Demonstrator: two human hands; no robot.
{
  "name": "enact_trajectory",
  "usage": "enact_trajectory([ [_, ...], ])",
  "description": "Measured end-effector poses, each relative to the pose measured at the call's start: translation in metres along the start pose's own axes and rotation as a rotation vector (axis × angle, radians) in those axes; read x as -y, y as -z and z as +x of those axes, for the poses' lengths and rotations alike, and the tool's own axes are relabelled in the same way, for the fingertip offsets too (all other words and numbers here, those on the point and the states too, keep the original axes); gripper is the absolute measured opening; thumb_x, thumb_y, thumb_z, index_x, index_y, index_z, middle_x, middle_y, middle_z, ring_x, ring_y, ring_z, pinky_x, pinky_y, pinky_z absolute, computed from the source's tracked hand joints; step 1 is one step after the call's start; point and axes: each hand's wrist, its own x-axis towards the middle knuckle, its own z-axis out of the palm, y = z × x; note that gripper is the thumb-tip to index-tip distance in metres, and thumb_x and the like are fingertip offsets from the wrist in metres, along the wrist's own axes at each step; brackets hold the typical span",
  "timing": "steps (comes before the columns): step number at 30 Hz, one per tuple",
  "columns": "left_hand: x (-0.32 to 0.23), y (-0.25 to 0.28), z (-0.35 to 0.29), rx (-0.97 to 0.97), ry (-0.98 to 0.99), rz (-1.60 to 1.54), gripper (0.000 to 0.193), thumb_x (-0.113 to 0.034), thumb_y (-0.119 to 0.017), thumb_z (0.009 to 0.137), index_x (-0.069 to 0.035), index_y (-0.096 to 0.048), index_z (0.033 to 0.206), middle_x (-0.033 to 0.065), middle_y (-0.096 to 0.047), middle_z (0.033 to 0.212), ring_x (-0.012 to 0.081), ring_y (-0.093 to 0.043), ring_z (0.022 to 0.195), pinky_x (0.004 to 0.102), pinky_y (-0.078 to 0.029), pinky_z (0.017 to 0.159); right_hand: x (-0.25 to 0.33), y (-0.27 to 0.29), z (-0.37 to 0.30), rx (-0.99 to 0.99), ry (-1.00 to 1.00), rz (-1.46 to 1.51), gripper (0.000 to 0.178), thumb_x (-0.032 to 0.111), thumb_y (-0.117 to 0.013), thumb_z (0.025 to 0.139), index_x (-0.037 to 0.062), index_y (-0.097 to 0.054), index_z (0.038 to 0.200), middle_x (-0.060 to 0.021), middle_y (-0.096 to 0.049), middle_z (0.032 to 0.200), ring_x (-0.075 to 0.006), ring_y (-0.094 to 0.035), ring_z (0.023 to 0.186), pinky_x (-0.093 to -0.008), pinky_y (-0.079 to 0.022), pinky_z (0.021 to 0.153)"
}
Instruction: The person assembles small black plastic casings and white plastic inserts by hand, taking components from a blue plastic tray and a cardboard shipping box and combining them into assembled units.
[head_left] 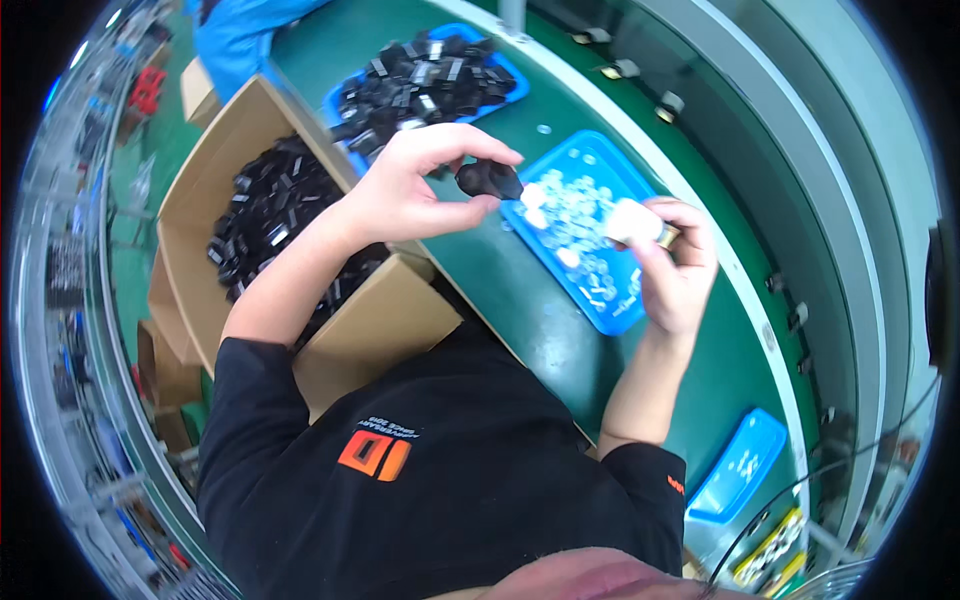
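Observation:
My left hand (pixel 425 185) pinches a small black plastic part (pixel 488 180) between thumb and fingertips, above the table. On the other side, my right hand (pixel 680 265) is closed on a small white piece (pixel 632 222); glare washes out its shape, and a yellowish bit shows by the fingers. Between and below the hands lies a blue tray (pixel 610 322) with many small clear and whitish pieces (pixel 575 205) in it. The two held things are apart.
An open cardboard box (pixel 375 325) full of black parts (pixel 270 215) stands left of the green table (pixel 480 265). Farther off sits a blue tray (pixel 515 85) heaped with black parts. A smaller blue tray (pixel 740 465) lies at the right, near a dark cable (pixel 850 460).

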Motion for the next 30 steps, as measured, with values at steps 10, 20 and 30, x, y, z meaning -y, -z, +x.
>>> enact_trajectory([
  [10,0.002,-0.065,0.048,0.19,0.061,-0.058,0.049,-0.008,-0.08,0.077,-0.005,-0.065,0.123,0.0092,-0.069,0.1,0.0164,-0.063,0.082,0.0292,-0.051,0.074,0.021,-0.004,-0.002,-0.092,-0.093,-0.261,0.026,-0.003,-0.075,0.075,0.0004,-0.066,0.099,-0.0058,-0.068,0.095,-0.0099,-0.065,0.083,-0.0235,-0.052,0.074],
  [20,0.034,-0.076,0.038,0.074,0.236,-0.498,0.043,-0.014,-0.079,0.082,-0.004,-0.066,0.123,0.0065,-0.071,0.1,0.0093,-0.064,0.086,0.0242,-0.054,0.074,0.0,-0.016,0.005,-0.112,-0.124,-0.163,0.028,-0.003,-0.071,0.082,-0.0018,-0.062,0.108,-0.0095,-0.07,0.093,-0.0128,-0.068,0.084,-0.0241,-0.054,0.073],
  [30,0.028,-0.077,0.035,0.133,0.152,-0.269,0.045,-0.008,-0.078,0.081,0.0,-0.063,0.122,0.0104,-0.067,0.115,0.012,-0.065,0.098,0.0271,-0.054,0.084,-0.012,-0.012,0.006,0.068,-0.21,-0.08,0.027,0.001,-0.069,0.084,0.0005,-0.055,0.108,-0.0067,-0.064,0.093,-0.0115,-0.065,0.076,-0.0251,-0.054,0.068],
])
